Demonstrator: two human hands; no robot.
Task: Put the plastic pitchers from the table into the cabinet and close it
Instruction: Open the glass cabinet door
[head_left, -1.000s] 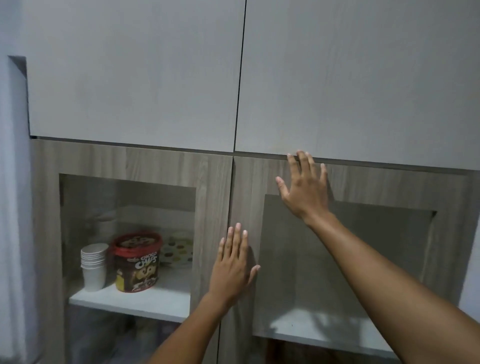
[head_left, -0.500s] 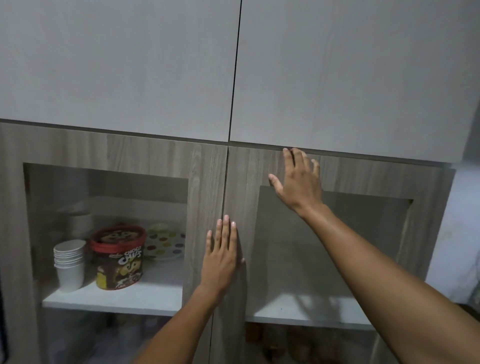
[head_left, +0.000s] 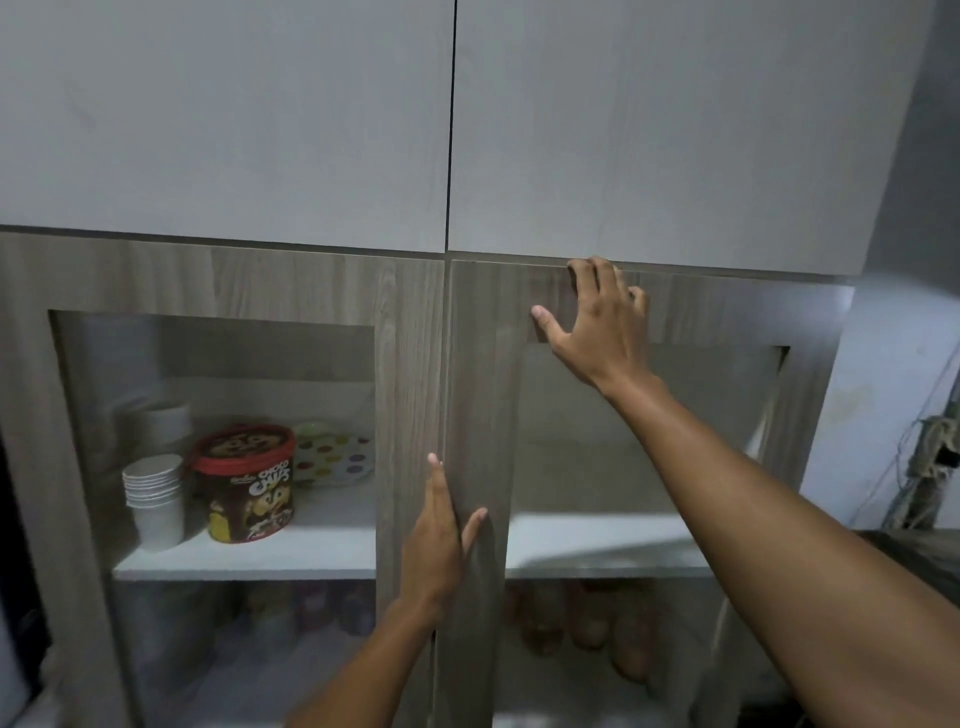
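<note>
No plastic pitcher is in view. The wood-grain cabinet has two glass-paned doors, both nearly flush. My right hand (head_left: 597, 327) is on the top rail of the right door (head_left: 483, 389), fingertips hooked over its upper edge and thumb spread on the front. My left hand (head_left: 434, 551) is turned edge-on at the seam between the two doors. Its fingers lie along the right door's inner edge and its thumb rests on that door's face. The upper shelf behind the right pane holds nothing.
Behind the left door (head_left: 410, 364) stand a stack of paper cups (head_left: 154, 501), a red-lidded Choco Chips tub (head_left: 244, 483) and a dotted plate (head_left: 335, 457). Blurry brown items (head_left: 587, 623) sit on the lower shelf. Pale upper doors (head_left: 234, 130) hang above. Cables (head_left: 930, 467) run on the right wall.
Both hands lay flat on the doors before. Now my right hand has curled over the right door's top edge, and my left hand has turned edgewise at the seam. The view has shifted right.
</note>
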